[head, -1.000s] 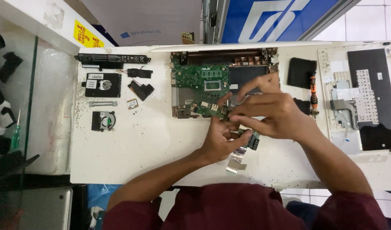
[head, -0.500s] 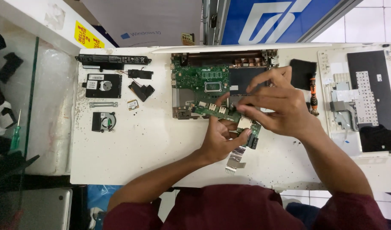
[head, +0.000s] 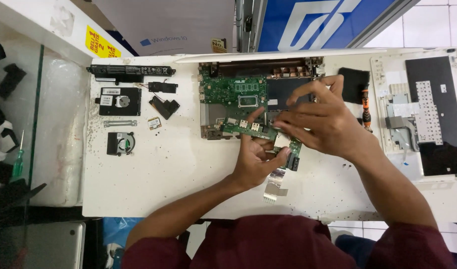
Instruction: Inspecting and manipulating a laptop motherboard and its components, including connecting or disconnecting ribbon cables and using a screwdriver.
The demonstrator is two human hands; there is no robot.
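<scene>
At the lower middle of the frame, nearest the camera, a flat ribbon cable lies loose on the white table, trailing down from the work. Just above it the left hand grips the small green circuit board from below, thumb and fingers closed on its lower edge. The right hand comes in from the right with its fingers spread and curved over the board's right end; whether its fingertips pinch the board or a connector under them cannot be told. The board sits at the lower edge of the green motherboard, which lies in the middle of the frame.

Judging by how things lie, the teardown looks well advanced: many parts are already out and laid in rows at the upper left, namely a long black battery, a hard drive, two black speakers, a metal bracket, a small wireless card and a cooling fan. At the far right the keyboard cover lies face down, with an orange-handled screwdriver beside it. The motherboard itself appears still to be handled.
</scene>
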